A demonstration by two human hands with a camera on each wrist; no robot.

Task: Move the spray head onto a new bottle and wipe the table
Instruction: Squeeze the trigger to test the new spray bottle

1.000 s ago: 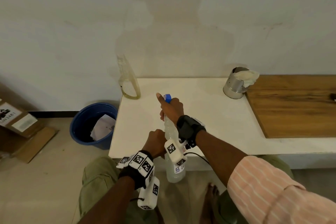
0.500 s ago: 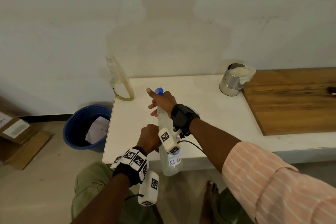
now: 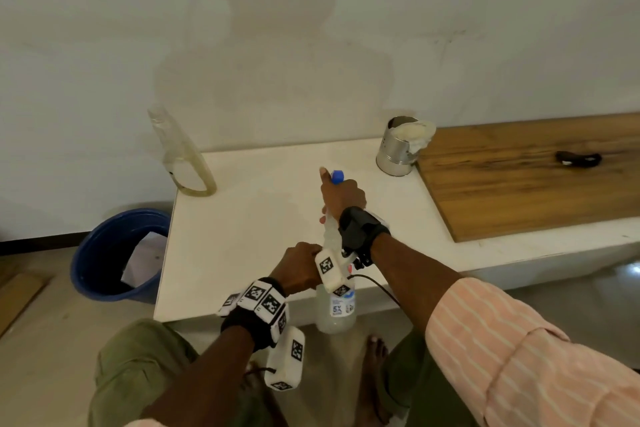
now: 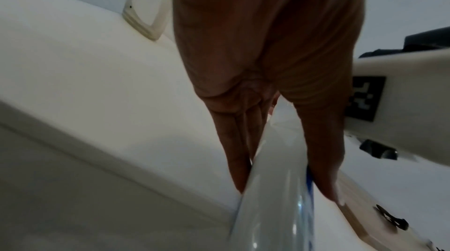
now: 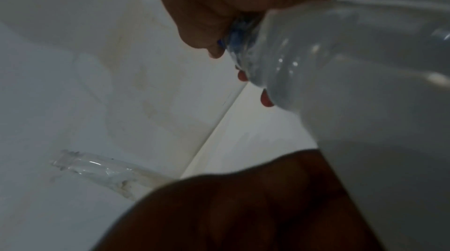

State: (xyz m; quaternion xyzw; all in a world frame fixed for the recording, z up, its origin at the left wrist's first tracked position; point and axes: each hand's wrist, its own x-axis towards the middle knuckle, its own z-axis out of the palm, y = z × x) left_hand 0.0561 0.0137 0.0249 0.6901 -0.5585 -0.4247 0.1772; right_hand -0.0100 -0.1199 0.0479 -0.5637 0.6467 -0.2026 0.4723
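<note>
A clear bottle with a blue-printed label and pale liquid is held over the near edge of the white table. My left hand grips its body, thumb and fingers on either side of the bottle. My right hand is wrapped round the blue spray head at the top, index finger stretched out. In the right wrist view the fingers curl round the blue collar at the bottle's neck. An empty yellowish bottle without a head leans at the table's far left corner.
A metal can with a pale cloth in it stands at the back beside a wooden board carrying a small black object. A blue bin with paper sits on the floor to the left. My knees and bare feet are below the table.
The view shifted and both hands stay on the bottle. The right hand's fingers have closed tighter round the spray head after spreading briefly half a second ago.
</note>
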